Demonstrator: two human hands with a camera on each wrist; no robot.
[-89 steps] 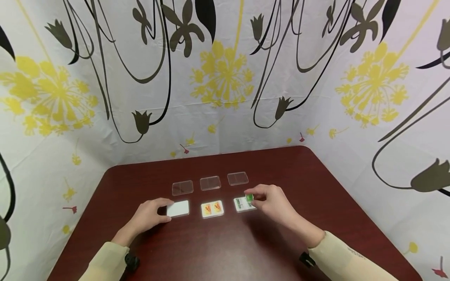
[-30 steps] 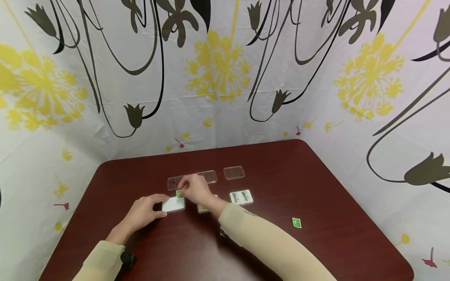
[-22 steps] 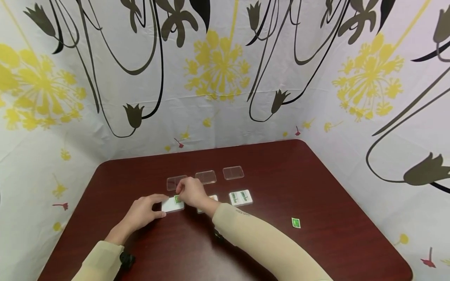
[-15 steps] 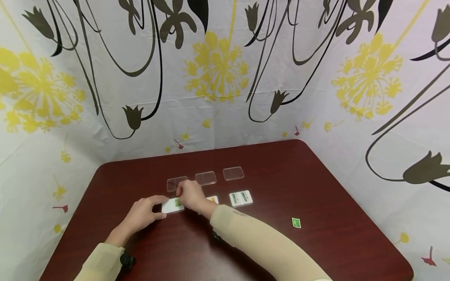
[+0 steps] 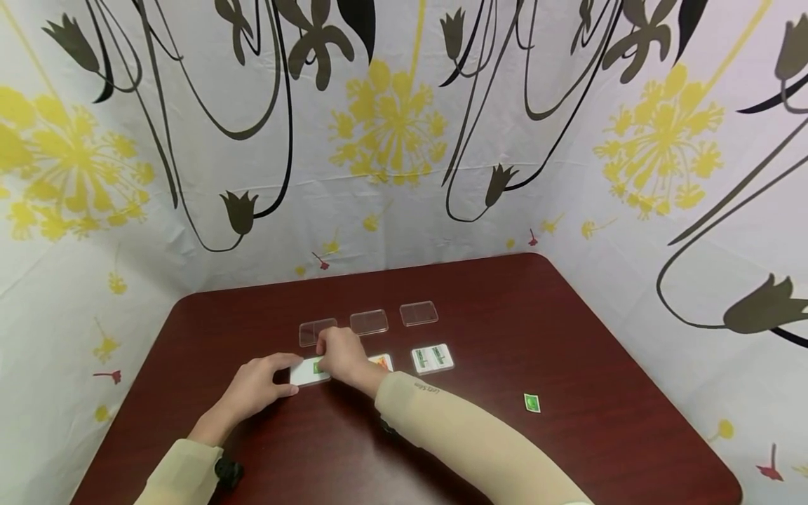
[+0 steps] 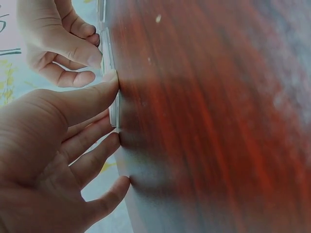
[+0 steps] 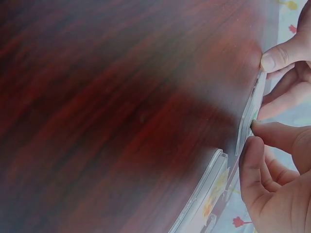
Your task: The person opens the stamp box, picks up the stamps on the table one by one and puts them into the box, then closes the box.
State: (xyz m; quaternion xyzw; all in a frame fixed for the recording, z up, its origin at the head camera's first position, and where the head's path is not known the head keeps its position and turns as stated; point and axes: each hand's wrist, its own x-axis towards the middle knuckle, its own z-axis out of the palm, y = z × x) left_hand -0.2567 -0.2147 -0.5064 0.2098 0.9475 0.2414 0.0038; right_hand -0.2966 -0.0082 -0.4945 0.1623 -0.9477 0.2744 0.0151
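Observation:
In the head view, my left hand (image 5: 255, 389) holds a flat clear case with a white face (image 5: 304, 373) at its left end, thumb on the near edge and forefinger on the far one. My right hand (image 5: 344, 354) pinches a small green paper square (image 5: 318, 367) lying over the right half of that white face. From the left wrist view, my left thumb (image 6: 92, 99) rests on the case's edge (image 6: 113, 109). The right wrist view has my right thumb and forefinger (image 7: 251, 155) at the other end of the case (image 7: 248, 116).
A case with orange pictures (image 5: 382, 362) is partly behind my right wrist. Beside it lies a case with green-and-white pictures (image 5: 432, 358). Clear covers (image 5: 369, 322) line up behind. Another green paper square (image 5: 532, 403) lies at the right on the dark red table (image 5: 606, 393).
My right hand has moved left from the green-and-white case to the white one, lowering a green paper square onto it. Another green square now lies on the table at right. My left hand stays.

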